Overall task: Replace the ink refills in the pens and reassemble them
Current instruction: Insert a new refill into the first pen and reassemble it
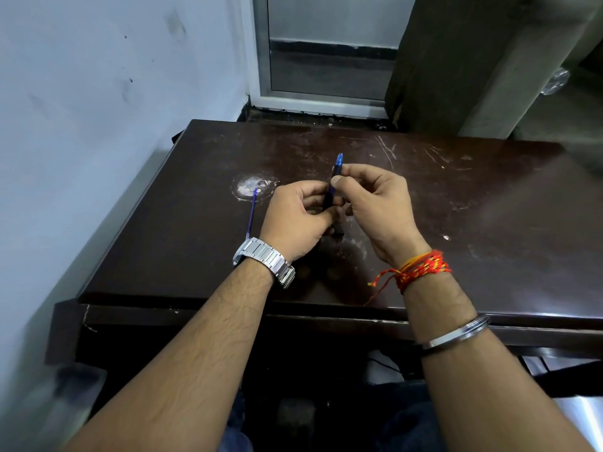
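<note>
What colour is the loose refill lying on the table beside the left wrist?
Blue to violet; the refill shows best in the head view.

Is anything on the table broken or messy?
Yes, the table is worn. A round whitish patch, where the dark finish looks rubbed off, sits by the tip of the loose blue refill, and pale scratches mark its far side. The pen gripped by the left hand and right hand looks undamaged.

I am holding my 2 bare forearms forward, my left hand (pixel 298 216) and right hand (pixel 378 203) meeting, fingers curling, both pinching a slim black-and-blue plastic pen (pixel 336 170).
</note>
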Tool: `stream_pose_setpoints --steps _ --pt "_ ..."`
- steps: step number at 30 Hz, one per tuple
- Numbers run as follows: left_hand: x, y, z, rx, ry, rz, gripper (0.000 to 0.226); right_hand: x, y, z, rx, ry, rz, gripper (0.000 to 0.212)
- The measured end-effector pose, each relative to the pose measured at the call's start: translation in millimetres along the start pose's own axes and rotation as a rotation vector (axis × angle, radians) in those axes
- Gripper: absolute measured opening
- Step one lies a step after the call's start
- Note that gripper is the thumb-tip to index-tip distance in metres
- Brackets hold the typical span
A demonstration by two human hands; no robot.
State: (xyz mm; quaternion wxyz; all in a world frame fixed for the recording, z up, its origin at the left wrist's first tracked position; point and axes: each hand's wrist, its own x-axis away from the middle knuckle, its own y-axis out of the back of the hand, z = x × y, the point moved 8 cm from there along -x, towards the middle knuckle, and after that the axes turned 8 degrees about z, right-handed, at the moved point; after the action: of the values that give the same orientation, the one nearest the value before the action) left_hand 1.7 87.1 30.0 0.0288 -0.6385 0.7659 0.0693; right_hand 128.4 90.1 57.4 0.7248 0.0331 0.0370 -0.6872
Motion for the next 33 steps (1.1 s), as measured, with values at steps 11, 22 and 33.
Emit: stream_pose_setpoints --steps 11,22,33 --pt "-0.6 5.4 -4.7 -0.122 -0.035 -0.048 0.046 0.4 -3.1 -0.2 0.036 -0.005 0.026 0.011" --pt "-1.0 8.8 -4.0 -0.22 -0.035 -0.092 0.056 0.6 3.5 -1.9 0.098 -0.026 -0.004 0.004" --pt "-0.1 7.1 -7.4 -0.22 -0.084 -0.073 0.044 3.8 4.5 -1.5 -0.013 -0.012 -0.053 0.023"
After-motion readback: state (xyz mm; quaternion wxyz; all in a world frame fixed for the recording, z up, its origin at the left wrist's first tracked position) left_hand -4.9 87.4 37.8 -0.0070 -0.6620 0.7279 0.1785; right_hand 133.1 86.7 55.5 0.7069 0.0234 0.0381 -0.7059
